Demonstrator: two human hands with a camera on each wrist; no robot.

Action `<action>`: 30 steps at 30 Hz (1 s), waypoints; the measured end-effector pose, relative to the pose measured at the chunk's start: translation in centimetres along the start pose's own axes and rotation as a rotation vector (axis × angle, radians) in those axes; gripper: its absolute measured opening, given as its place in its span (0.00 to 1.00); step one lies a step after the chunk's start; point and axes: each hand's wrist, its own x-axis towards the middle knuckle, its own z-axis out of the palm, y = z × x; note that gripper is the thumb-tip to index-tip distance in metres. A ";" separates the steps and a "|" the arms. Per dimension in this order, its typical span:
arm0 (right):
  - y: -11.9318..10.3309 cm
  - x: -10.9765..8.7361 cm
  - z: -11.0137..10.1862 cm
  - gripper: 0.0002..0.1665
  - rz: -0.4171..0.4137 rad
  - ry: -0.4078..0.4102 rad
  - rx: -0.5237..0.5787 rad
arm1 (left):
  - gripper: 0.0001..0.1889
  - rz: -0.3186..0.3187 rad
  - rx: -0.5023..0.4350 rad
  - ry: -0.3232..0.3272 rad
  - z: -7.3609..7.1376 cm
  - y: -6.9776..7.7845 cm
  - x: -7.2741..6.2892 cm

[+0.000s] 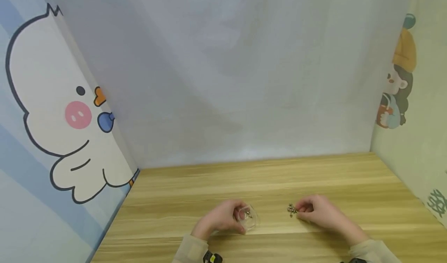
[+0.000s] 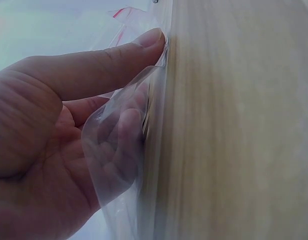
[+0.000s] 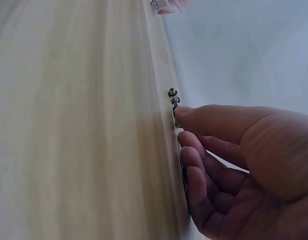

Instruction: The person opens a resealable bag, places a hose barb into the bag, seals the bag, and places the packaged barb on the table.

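Note:
My left hand (image 1: 225, 216) holds a clear plastic zip bag (image 1: 252, 222) by its edges, with thumb and fingers spreading its mouth. A few small metal pieces show inside the bag. In the left wrist view the thumb presses the transparent film (image 2: 114, 150), and fingers show through it. My right hand (image 1: 319, 211) is at a small pile of metal screws (image 1: 291, 208) on the table, its thumb and index finger pinching at the near side. The right wrist view shows small screws (image 3: 172, 93) just beyond the thumb tip; the pinched piece is mostly hidden.
Both hands work low over a wood-grain table (image 1: 195, 181). A pale curtain (image 1: 223, 80) stands behind it, with printed cloth walls (image 1: 45, 119) at the left and right (image 1: 415, 146). The bag lies left of the pile, a short gap apart.

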 end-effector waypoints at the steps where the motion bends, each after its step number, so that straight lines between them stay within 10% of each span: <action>1: 0.0 -0.1 0.1 0.10 0.006 -0.001 0.001 | 0.28 0.001 -0.003 -0.003 0.1 0.0 0.0; 30: -0.6 0.2 0.2 0.04 0.040 0.020 -0.062 | 0.28 -0.009 -0.004 0.001 -0.1 0.0 0.1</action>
